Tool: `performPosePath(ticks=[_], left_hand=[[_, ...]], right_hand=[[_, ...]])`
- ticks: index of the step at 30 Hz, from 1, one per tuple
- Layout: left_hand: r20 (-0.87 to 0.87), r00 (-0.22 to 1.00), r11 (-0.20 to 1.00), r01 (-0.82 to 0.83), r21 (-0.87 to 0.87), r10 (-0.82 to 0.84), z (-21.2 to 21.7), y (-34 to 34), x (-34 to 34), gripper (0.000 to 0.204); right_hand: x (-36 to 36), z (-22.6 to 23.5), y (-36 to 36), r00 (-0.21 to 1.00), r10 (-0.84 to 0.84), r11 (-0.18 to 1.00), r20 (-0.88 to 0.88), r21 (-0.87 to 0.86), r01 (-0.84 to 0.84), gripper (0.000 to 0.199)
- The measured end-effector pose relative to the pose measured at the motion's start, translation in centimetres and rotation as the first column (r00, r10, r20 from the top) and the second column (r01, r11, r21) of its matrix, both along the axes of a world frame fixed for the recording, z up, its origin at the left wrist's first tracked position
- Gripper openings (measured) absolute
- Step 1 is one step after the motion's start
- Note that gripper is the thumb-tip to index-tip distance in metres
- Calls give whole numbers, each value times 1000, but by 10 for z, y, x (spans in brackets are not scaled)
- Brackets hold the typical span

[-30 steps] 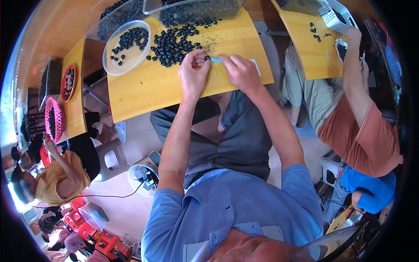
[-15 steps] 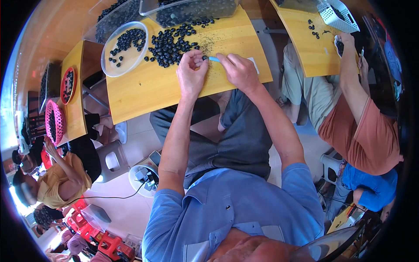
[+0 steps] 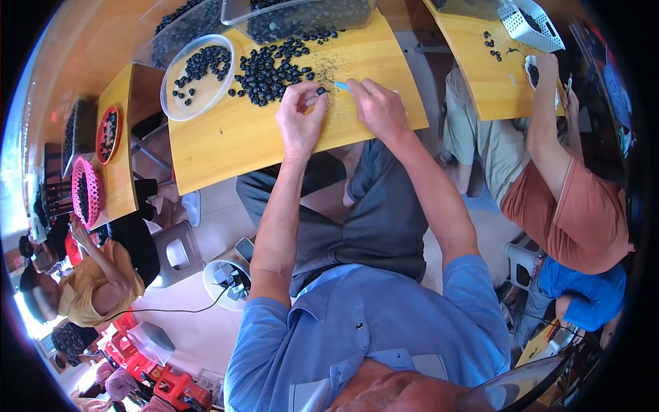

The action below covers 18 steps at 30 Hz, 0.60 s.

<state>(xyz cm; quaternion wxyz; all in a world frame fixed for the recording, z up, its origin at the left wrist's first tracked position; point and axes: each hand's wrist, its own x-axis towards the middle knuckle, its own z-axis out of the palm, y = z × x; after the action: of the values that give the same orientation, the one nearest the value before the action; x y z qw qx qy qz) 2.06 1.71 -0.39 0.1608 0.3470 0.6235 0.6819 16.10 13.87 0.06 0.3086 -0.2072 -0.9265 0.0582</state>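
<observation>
My left hand [image 3: 301,115] is closed over the wooden table, pinching a small round black piece [image 3: 321,90] between thumb and fingertips. Just right of it, my right hand [image 3: 377,108] grips a slim light-blue tool [image 3: 341,86]. The tool's tip points at the black piece, with a small gap between them. Beyond my left hand lies a loose pile of similar black pieces [image 3: 264,74]. More of them rest in a round clear tray [image 3: 167,96] at the left. Fine dark crumbs [image 3: 329,67] are scattered beyond my hands.
Clear bins [image 3: 302,26] full of black pieces stand along the table's far edge. At right, a person [image 3: 549,103] works at another table with a white basket [image 3: 528,27]. A pink basket [image 3: 87,192] and a red tray [image 3: 108,134] sit on the left table, beside another person.
My right hand has drawn slightly right and upward, taking the blue tool off the black piece. My left hand has shifted very little and still pinches it.
</observation>
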Motion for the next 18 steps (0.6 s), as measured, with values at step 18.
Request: performPosePath(ticks=[18], left_hand=[[-589, 727, 889, -457, -33, 352, 53, -52, -161, 23]], right_hand=[[1, 3, -3, 1000, -4, 1000, -3, -4, 4, 27]])
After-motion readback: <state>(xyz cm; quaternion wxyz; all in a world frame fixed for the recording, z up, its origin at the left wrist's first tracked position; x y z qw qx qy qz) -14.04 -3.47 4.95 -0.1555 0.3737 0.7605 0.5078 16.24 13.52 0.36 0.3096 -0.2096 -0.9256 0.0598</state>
